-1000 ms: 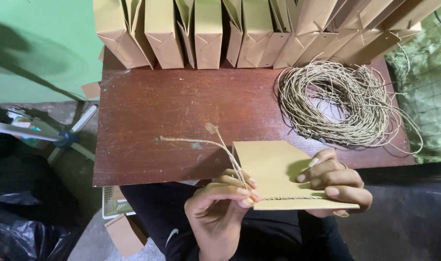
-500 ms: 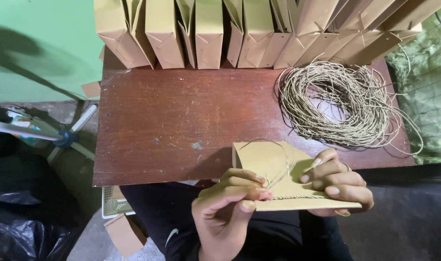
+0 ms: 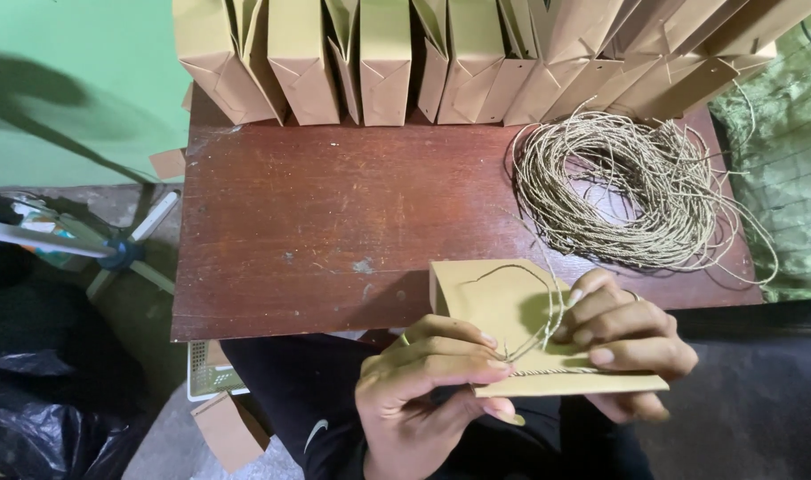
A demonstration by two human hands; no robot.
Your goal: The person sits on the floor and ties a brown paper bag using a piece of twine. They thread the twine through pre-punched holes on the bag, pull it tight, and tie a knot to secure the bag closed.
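A flat brown paper bag [image 3: 499, 298] lies over the near edge of the dark wooden table [image 3: 334, 222]. My right hand [image 3: 628, 342] presses on its right side and grips its near edge. My left hand [image 3: 423, 391] pinches a thin piece of brown twine [image 3: 534, 342] at the bag's near edge. The twine loops over the bag's face and runs along its edge between my two hands.
A big loose coil of the same twine [image 3: 623, 191] lies on the table's right half. A row of folded brown paper bags [image 3: 477, 58] stands along the far edge. A black bag [image 3: 41, 391] and a stand's legs [image 3: 130, 253] are on the floor at the left.
The twine's long free end, stretched out to the left over the table a second ago, has been drawn in onto the bag. My left hand has moved right, closer to my right hand.
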